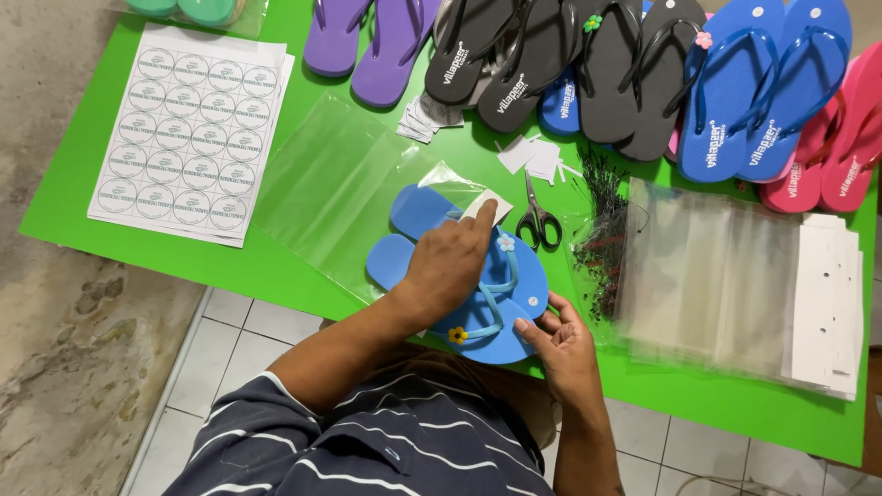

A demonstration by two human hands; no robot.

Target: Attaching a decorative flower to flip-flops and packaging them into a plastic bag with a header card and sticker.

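Observation:
A pair of light-blue flip-flops [418, 216] with small flower trims lies stacked near the front edge of the green table [303, 73]. My left hand [450, 266] rests on top of the pair and pinches a small white paper tag [487, 208] by the straps. My right hand [560, 344] grips the near edge of the upper sandal. A clear plastic bag [340, 179] lies flat just left of the sandals.
A white sheet of round stickers [188, 129] lies at the left. Black scissors [537, 220], loose white tags [533, 156] and a bundle of plastic fasteners [602, 220] sit beside the sandals. Stacked clear bags [707, 276] and white cards [827, 303] lie right. Purple, black, blue and pink flip-flops line the back.

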